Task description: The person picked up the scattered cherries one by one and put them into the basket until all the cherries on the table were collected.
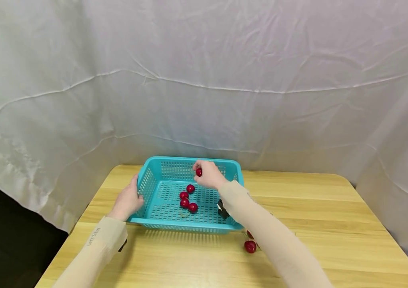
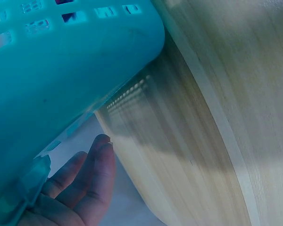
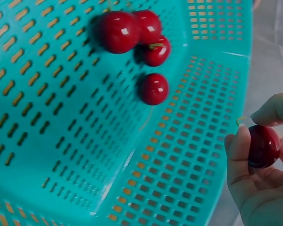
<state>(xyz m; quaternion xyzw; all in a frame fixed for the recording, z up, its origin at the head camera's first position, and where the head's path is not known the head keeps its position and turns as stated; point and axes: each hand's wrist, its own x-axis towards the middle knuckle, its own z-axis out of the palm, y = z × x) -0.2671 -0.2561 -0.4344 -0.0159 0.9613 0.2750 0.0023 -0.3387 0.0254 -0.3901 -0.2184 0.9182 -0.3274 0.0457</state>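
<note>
My right hand [image 1: 209, 175] is over the far right part of a turquoise plastic basket [image 1: 197, 229], with a dark red cherry [image 3: 263, 147] pinched between thumb and fingers. A short greenish stem shows at that cherry in the right wrist view. Several more cherries [image 1: 184, 203] lie grouped on the basket's slotted floor. At the basket's left end, my left hand [image 1: 126, 202] grips the rim, thumb on top. Its fingers [image 2: 100, 181] extend along the outside of the wall in the left wrist view.
On the wooden table [image 1: 315, 216], other cherries [image 1: 250, 246] lie near the basket's front right corner, partly hidden by my right forearm. A pale grey cloth [image 1: 204, 80] hangs behind the table. A black area [image 1: 6, 236] is at the lower left.
</note>
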